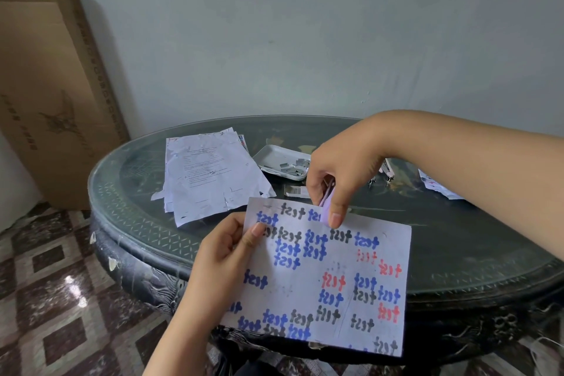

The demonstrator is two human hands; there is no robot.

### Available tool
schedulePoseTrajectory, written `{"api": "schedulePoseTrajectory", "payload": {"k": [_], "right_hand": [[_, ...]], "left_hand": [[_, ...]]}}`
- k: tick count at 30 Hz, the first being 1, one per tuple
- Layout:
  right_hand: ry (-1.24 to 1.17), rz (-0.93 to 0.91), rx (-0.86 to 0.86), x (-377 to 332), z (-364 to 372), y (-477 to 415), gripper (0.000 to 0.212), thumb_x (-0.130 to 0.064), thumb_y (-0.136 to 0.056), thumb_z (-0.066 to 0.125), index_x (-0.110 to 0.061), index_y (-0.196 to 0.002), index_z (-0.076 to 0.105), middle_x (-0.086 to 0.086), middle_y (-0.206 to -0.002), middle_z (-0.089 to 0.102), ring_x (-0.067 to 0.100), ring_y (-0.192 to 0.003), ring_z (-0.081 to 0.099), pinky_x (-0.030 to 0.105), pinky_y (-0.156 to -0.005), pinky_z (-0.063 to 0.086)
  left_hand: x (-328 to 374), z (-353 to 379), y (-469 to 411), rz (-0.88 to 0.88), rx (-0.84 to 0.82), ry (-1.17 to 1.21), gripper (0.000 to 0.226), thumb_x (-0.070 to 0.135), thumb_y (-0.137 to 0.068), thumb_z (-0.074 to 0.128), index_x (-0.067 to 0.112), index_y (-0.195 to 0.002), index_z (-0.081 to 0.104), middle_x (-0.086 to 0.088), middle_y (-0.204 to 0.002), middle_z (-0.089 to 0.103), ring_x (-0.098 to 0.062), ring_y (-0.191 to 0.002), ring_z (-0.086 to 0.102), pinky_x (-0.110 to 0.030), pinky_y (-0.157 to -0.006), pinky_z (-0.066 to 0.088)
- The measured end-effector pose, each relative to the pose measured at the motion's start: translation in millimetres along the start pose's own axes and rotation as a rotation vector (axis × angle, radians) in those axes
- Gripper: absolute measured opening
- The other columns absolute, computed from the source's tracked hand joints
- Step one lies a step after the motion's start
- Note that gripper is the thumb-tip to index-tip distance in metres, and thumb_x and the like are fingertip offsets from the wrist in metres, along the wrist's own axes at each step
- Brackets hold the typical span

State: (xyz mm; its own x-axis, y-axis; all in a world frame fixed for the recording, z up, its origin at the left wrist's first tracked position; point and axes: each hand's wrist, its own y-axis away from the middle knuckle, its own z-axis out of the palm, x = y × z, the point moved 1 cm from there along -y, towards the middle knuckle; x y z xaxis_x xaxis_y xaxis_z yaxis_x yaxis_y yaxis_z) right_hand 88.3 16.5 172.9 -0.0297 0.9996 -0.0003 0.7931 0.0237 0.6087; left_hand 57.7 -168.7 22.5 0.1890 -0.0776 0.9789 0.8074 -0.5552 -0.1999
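A white sheet of paper (323, 281) covered with blue, black and red marker words is held above the near edge of a dark round table (457, 256). My left hand (224, 256) pinches the sheet's upper left edge between thumb and fingers. My right hand (334, 174) grips a small lilac tool (327, 206), likely a staple remover or stapler, with its end at the sheet's top edge and my thumb pressing on it.
A pile of white papers (210, 174) lies on the table's left. Behind my right hand are a white tray (271, 156) holding several metal staples, a small staple box (294, 191) and a pale tool (389, 172). More paper (436, 188) lies right. A cardboard box (52, 94) leans against the wall.
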Motion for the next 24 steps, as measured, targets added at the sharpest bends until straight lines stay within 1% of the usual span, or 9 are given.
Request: {"api": "schedulePoseTrajectory", "payload": {"k": [2, 4, 7, 9, 12, 16, 18, 20, 24], "right_hand": [[0.019, 0.003, -0.001, -1, 2, -1, 0.039, -0.042, -0.076, 0.075, -0.019, -0.107, 0.069, -0.003, -0.105, 0.07, 0.018, -0.099, 0.064, 0.025, -0.08, 0.048], [0.025, 0.007, 0.005, -1, 4, -1, 0.039, -0.043, -0.076, 0.075, -0.019, -0.106, 0.069, -0.001, -0.105, 0.069, 0.018, -0.096, 0.063, 0.026, -0.079, 0.048], [0.039, 0.011, 0.033, -2, 7, -1, 0.04, -0.043, -0.076, 0.075, -0.018, -0.107, 0.068, 0.001, -0.105, 0.069, 0.014, -0.086, 0.058, 0.024, -0.072, 0.045], [0.045, 0.013, 0.051, -2, 9, -1, 0.041, -0.044, -0.077, 0.074, -0.018, -0.109, 0.068, 0.0, -0.104, 0.068, 0.012, -0.084, 0.056, 0.023, -0.069, 0.043], [0.042, 0.006, 0.059, -1, 11, -2, 0.041, -0.044, -0.077, 0.074, -0.018, -0.108, 0.067, 0.0, -0.104, 0.067, 0.012, -0.084, 0.055, 0.024, -0.07, 0.043], [0.032, 0.011, 0.068, 1, 12, -2, 0.04, -0.043, -0.076, 0.075, -0.017, -0.105, 0.068, 0.002, -0.102, 0.067, 0.012, -0.081, 0.054, 0.026, -0.071, 0.043], [0.022, 0.013, 0.066, 1, 13, -3, 0.04, -0.043, -0.075, 0.076, -0.017, -0.103, 0.069, 0.004, -0.103, 0.068, 0.013, -0.082, 0.055, 0.028, -0.072, 0.045], [0.007, 0.022, 0.06, 0, 15, -2, 0.04, -0.043, -0.074, 0.077, -0.017, -0.103, 0.069, 0.003, -0.104, 0.068, 0.013, -0.084, 0.056, 0.029, -0.075, 0.047], [-0.008, 0.037, 0.057, 0, 17, -2, 0.041, -0.043, -0.074, 0.076, -0.016, -0.105, 0.068, 0.0, -0.104, 0.067, 0.015, -0.091, 0.058, 0.028, -0.078, 0.048]], "left_hand": [[0, 0, 1, 0.0, 0.001, -0.007, 0.018, 0.04, -0.082, 0.057, 0.024, -0.083, 0.067, -0.005, -0.067, 0.068, -0.021, -0.055, 0.059, -0.035, -0.048, 0.045], [0, 1, 2, -0.002, 0.002, -0.002, 0.018, 0.038, -0.082, 0.058, 0.023, -0.084, 0.067, -0.006, -0.068, 0.069, -0.021, -0.055, 0.06, -0.036, -0.049, 0.046], [0, 1, 3, 0.001, 0.003, -0.009, 0.016, 0.038, -0.083, 0.057, 0.025, -0.084, 0.067, -0.012, -0.072, 0.069, -0.027, -0.058, 0.062, -0.042, -0.051, 0.048], [-1, 1, 2, 0.004, 0.004, -0.021, 0.014, 0.037, -0.084, 0.057, 0.027, -0.082, 0.067, -0.017, -0.073, 0.068, -0.032, -0.057, 0.06, -0.046, -0.05, 0.048], [-2, 2, 2, 0.01, 0.004, -0.039, 0.013, 0.037, -0.086, 0.056, 0.029, -0.081, 0.066, -0.021, -0.071, 0.064, -0.032, -0.054, 0.056, -0.049, -0.047, 0.047], [-4, 5, 2, 0.027, -0.003, -0.031, 0.012, 0.036, -0.085, 0.056, 0.029, -0.082, 0.066, -0.012, -0.071, 0.067, -0.025, -0.056, 0.059, -0.044, -0.049, 0.048], [-5, 6, 2, 0.034, -0.003, -0.034, 0.012, 0.035, -0.085, 0.056, 0.03, -0.082, 0.066, -0.007, -0.07, 0.068, -0.019, -0.056, 0.06, -0.039, -0.05, 0.047], [-6, 6, 3, 0.032, -0.005, -0.046, 0.012, 0.035, -0.085, 0.055, 0.031, -0.082, 0.066, -0.005, -0.07, 0.068, -0.017, -0.056, 0.06, -0.038, -0.05, 0.047], [-7, 7, 4, 0.043, 0.003, -0.07, 0.012, 0.038, -0.085, 0.055, 0.032, -0.085, 0.066, -0.009, -0.073, 0.068, -0.027, -0.06, 0.062, -0.046, -0.051, 0.05]]}}
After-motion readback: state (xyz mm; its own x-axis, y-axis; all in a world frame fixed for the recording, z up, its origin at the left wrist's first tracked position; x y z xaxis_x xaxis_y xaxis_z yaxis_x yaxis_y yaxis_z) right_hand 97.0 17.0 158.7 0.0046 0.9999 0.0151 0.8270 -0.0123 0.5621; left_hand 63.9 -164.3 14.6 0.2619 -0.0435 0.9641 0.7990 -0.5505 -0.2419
